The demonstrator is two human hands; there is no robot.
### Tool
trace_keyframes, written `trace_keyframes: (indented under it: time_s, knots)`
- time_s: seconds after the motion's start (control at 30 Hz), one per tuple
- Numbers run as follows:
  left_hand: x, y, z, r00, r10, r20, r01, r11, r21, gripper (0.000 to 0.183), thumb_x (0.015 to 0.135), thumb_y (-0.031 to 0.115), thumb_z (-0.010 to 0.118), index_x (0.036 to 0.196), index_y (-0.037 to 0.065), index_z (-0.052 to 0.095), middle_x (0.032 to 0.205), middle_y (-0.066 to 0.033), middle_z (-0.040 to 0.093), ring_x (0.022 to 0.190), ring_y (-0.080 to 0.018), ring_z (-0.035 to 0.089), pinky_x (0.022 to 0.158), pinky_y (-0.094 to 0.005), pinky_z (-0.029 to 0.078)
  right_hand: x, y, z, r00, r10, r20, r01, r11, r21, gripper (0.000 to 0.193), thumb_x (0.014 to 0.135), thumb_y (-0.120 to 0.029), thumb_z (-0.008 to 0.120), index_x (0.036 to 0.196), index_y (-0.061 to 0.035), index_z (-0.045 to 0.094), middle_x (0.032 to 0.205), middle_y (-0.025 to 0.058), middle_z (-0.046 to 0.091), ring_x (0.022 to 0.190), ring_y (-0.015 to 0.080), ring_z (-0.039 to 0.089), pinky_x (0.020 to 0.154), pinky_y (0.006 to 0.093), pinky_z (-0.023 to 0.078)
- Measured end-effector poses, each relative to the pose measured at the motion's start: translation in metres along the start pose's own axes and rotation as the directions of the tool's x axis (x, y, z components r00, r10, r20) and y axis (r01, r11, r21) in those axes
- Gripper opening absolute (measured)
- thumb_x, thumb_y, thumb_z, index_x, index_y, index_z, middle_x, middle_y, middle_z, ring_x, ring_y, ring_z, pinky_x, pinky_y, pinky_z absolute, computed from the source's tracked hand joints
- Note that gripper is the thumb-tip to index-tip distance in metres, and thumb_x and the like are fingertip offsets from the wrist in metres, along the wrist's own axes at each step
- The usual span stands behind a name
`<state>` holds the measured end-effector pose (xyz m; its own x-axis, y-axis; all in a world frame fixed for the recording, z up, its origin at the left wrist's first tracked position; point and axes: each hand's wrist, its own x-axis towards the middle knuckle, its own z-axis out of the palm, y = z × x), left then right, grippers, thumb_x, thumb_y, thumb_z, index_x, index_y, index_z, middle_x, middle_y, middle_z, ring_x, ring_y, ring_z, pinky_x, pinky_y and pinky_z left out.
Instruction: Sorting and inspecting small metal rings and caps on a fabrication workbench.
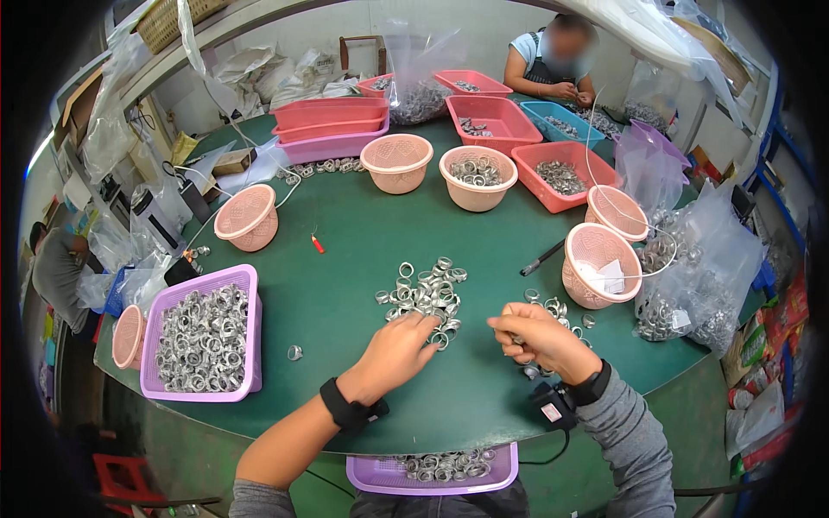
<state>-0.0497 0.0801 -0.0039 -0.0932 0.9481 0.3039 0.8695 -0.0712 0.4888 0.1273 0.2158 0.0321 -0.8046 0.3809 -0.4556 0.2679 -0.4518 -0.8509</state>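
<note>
Small silver metal rings [436, 289] lie in a loose pile at the middle of the green table. My left hand [393, 352] rests on the near edge of this pile, fingertips among the rings and thumb apart from them. To its right, my right hand [537, 338] is closed, thumb against curled fingers; whatever it may hold is hidden. More rings [553, 307] lie around and partly beneath that hand. Full of similar rings, a purple basket [257, 345] stands at the left. Another purple basket [358, 476] with rings sits below the table's front edge, over my lap.
Pink baskets [397, 179] stand along the far side and right. A red-handled tool [318, 244], a black pen-like stick [542, 259] and a lone ring [295, 352] lie on the table [345, 285]. Bags of rings [699, 285] crowd the right. A co-worker [553, 60] sits at the far end.
</note>
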Motion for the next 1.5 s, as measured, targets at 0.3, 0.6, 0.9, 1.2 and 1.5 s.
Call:
trace_keyframes:
  time_s: [0.3,0.6,0.9,1.2,1.5]
  knots:
    - [-0.002,0.0,0.01,0.982,0.129,0.141,-0.154,0.972,0.18,0.028,0.066,0.01,0.061,0.091,0.001,0.053,0.081,-0.0133,0.052,0.076,-0.0302,0.053,0.07,-0.039,0.044,0.061,0.021,0.03,0.925,-0.379,0.005,0.018,0.031,-0.999,0.018,0.074,-0.011,0.05,0.087,-0.0029,0.058,0.078,0.0214,0.06,0.072,0.0336,0.06,0.063,0.0423,0.049]
    - [-0.056,0.015,-0.032,0.909,-0.317,0.272,0.406,0.521,-0.751,0.019,0.08,0.01,0.059,0.094,-0.002,0.054,0.083,-0.0049,0.057,0.075,-0.0117,0.056,0.07,-0.0241,0.046,0.026,0.005,0.038,0.785,-0.619,-0.006,0.377,0.486,-0.789,0.013,0.074,-0.009,0.054,0.083,0.0004,0.056,0.069,0.0138,0.06,0.055,0.0233,0.058,0.051,0.0322,0.046]
    - [-0.073,0.046,-0.023,0.967,-0.17,0.189,0.205,0.083,-0.975,0.012,0.083,0.004,0.055,0.093,-0.002,0.058,0.096,-0.0049,0.053,0.086,-0.0101,0.051,0.073,-0.0213,0.042,-0.04,0.026,0.073,0.97,0.007,0.241,-0.034,0.993,0.11,0.011,0.087,-0.012,0.049,0.094,-0.0047,0.044,0.07,0.0051,0.056,0.049,0.0043,0.041,0.037,0.0166,0.023]
    - [-0.074,0.051,-0.017,0.965,-0.19,0.181,0.206,0.126,-0.97,0.011,0.084,0.006,0.055,0.091,0.0,0.06,0.093,-0.0049,0.054,0.083,-0.0105,0.051,0.071,-0.0227,0.042,-0.043,0.036,0.07,0.943,0.047,0.328,-0.144,0.95,0.278,0.011,0.089,-0.013,0.047,0.095,-0.0043,0.043,0.069,0.005,0.054,0.048,0.0051,0.042,0.036,0.0164,0.024]
    - [-0.07,0.058,-0.024,0.998,0.066,-0.016,-0.058,0.714,-0.698,0.022,0.076,0.013,0.064,0.095,0.003,0.058,0.089,-0.0075,0.055,0.078,-0.0172,0.055,0.07,-0.0262,0.043,-0.062,0.06,0.062,0.973,0.113,0.199,-0.206,0.814,0.544,0.029,0.091,-0.021,0.039,0.11,-0.0001,0.046,0.095,0.0104,0.055,0.078,0.0165,0.056,0.054,0.0228,0.045]
